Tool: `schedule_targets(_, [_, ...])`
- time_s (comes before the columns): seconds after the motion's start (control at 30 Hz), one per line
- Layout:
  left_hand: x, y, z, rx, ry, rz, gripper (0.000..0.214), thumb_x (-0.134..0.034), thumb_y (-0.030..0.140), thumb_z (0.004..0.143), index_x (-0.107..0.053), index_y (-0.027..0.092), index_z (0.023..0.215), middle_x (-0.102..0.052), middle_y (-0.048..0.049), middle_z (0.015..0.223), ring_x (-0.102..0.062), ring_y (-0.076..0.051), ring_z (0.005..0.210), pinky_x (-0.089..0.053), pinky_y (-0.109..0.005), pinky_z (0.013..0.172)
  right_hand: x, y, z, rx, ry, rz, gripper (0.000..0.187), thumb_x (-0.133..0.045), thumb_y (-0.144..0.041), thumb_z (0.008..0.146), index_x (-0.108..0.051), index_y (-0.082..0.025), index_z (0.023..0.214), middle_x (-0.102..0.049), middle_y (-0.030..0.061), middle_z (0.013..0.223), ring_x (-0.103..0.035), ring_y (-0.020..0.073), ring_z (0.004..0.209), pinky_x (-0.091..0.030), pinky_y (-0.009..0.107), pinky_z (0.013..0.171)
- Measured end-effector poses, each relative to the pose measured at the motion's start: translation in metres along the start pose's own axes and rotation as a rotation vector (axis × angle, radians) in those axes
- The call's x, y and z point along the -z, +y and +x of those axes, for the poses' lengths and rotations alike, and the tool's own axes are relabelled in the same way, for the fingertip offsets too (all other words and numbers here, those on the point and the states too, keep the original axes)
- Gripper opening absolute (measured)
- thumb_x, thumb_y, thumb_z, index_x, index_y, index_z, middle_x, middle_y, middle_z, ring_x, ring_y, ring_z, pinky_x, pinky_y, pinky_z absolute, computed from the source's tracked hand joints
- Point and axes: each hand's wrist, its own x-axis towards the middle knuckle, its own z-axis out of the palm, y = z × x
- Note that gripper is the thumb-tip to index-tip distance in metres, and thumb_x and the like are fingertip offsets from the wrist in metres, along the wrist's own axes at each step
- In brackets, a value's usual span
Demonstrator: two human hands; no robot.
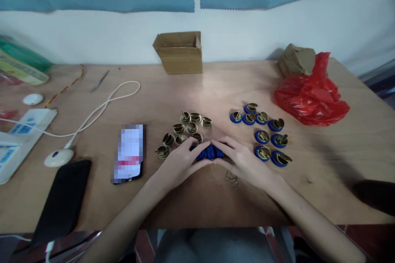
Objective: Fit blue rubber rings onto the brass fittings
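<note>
My left hand (182, 162) and my right hand (240, 159) meet at the middle of the table. Between their fingers is a row of blue rings (204, 153) packed side by side; fingertips press it from both ends and partly hide it. By my left hand lie several round brass-coloured pieces (191, 127) with raised flaps and pale rims. Right of my right hand are several similar pieces with blue rims (263, 153). Some thin wire or thread (233, 179) lies below my right hand.
A phone with a lit screen (128, 152) and a dark phone (63, 197) lie at left, near a white cable (101, 107) and power strip (27, 139). An open cardboard box (184, 59) stands at the back. A red plastic bag (311, 98) sits at right.
</note>
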Motion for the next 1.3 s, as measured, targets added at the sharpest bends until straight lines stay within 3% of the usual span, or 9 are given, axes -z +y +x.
schedule_targets(0.37, [0.004, 0.005, -0.002, 0.036, 0.048, -0.003, 0.045, -0.06, 0.038, 0.095, -0.056, 0.023, 0.137, -0.061, -0.0069, 0.098, -0.067, -0.022, 0.085, -0.06, -0.036, 0.072, 0.001, -0.001, 0.0, 0.012, -0.033, -0.006, 0.049, -0.059, -0.032, 0.098, -0.049, -0.015, 0.144, -0.061, 0.0152, 0.125, -0.066, 0.0299, 0.113, -0.06, 0.051, 0.097])
schedule_targets(0.77, [0.005, 0.007, 0.0, 0.11, -0.016, 0.071, 0.041, -0.062, 0.034, 0.091, -0.059, 0.02, 0.13, -0.063, -0.0083, 0.098, -0.067, -0.026, 0.087, -0.06, -0.04, 0.072, -0.007, -0.004, 0.004, 0.009, 0.023, -0.027, 0.055, -0.06, -0.035, 0.097, -0.047, -0.012, 0.145, -0.061, 0.0169, 0.125, -0.064, 0.0302, 0.115, -0.059, 0.048, 0.098])
schedule_targets(1.03, [0.002, 0.005, 0.0, 0.071, -0.014, -0.049, 0.043, -0.063, 0.034, 0.093, -0.052, 0.02, 0.132, -0.062, -0.0088, 0.108, -0.067, -0.025, 0.094, -0.06, -0.041, 0.081, -0.008, -0.003, 0.008, -0.024, 0.007, 0.083, 0.043, -0.059, -0.03, 0.099, -0.051, -0.018, 0.139, -0.06, 0.0126, 0.124, -0.063, 0.0263, 0.115, -0.057, 0.046, 0.099])
schedule_targets(1.3, [0.012, 0.004, -0.003, 0.086, -0.064, -0.159, 0.045, -0.063, 0.029, 0.096, -0.05, 0.024, 0.138, -0.059, -0.009, 0.117, -0.066, -0.024, 0.106, -0.057, -0.043, 0.093, -0.007, -0.008, 0.008, -0.014, 0.001, 0.066, 0.037, -0.054, -0.027, 0.101, -0.049, -0.018, 0.137, -0.058, 0.0127, 0.124, -0.061, 0.0273, 0.116, -0.055, 0.05, 0.101])
